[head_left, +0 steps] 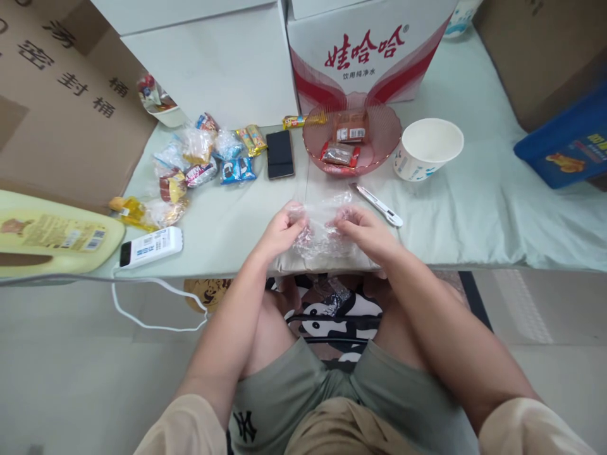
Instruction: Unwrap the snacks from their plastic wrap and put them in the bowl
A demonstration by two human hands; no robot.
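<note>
A crumpled clear plastic bag is stretched between my two hands at the table's front edge. My left hand pinches its left side, thumb on top. On the other side my right hand grips the bag the same way. Just beyond my right hand lies a white utility knife. Behind the bag stands a pink ribbed glass bowl holding several wrapped snacks, among them a red-ended packet. To the bowl's right is a white paper cup.
Several wrapped snacks lie in a heap at the left, near a black phone. A white power bank with a cable sits by the front edge, beside a yellow jug. White cartons line the back; a blue package stands right.
</note>
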